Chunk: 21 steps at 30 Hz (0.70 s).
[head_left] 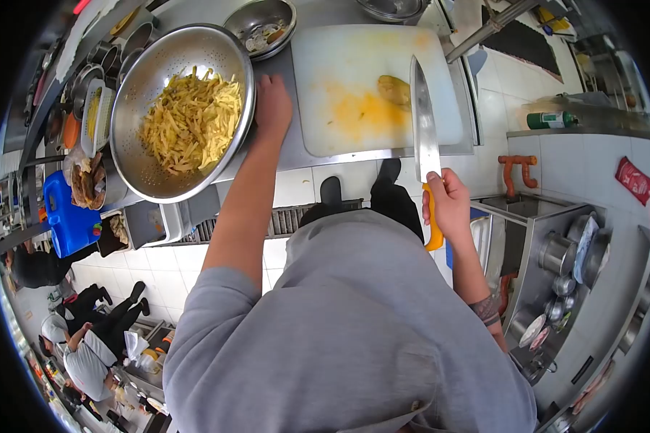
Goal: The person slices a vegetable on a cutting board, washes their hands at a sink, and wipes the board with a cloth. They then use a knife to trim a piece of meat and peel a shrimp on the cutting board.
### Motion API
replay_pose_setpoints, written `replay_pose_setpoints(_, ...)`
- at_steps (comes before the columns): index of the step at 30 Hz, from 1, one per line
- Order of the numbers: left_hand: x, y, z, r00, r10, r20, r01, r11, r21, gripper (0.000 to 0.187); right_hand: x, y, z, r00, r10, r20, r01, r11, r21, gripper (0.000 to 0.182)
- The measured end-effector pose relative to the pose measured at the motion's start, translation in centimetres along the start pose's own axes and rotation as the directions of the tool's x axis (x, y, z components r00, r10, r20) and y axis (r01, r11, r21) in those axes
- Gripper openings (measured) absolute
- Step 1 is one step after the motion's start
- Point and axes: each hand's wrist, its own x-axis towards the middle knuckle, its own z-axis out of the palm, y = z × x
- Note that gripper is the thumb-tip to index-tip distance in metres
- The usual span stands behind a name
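Observation:
In my right hand (449,206) is a large kitchen knife (425,119), its yellow handle gripped and its blade pointing away from me over the right side of the white cutting board (325,137). A piece of peeled potato (393,92) lies on the board just left of the blade, partly behind it. My left hand (273,107) is closed at the right edge of a big metal colander (130,144); some of its fingers are hidden there. Inside the colander is a heap of cut potato strips (191,123). Orange-yellow stains mark the board.
Behind the colander, a metal bowl (287,36) holds scraps. At left are a white basket (102,119), a bag of brownish food (87,180) and a blue jug (65,216). Pots (557,252) fill a shelf at right. Another person (87,353) works at lower left.

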Motion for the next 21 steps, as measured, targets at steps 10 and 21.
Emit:
replay_pose_setpoints(10, -8.9, 7.5, -11.2, 0.83, 0.394, -0.395, -0.503, 0.834, -0.227, 0.024, 4.6, 3.5, -2.6, 0.995, 0.0, -0.105, -0.001, 1.0, -0.009, 0.025)
replay_pose_setpoints(21, -8.3, 10.0, -11.9, 0.988, 0.154, -0.026, -0.153, 0.923, -0.354, 0.035, 9.0, 0.9, -4.2, 0.985, -0.111, -0.134, 0.03, 0.867, -0.497, 0.03)
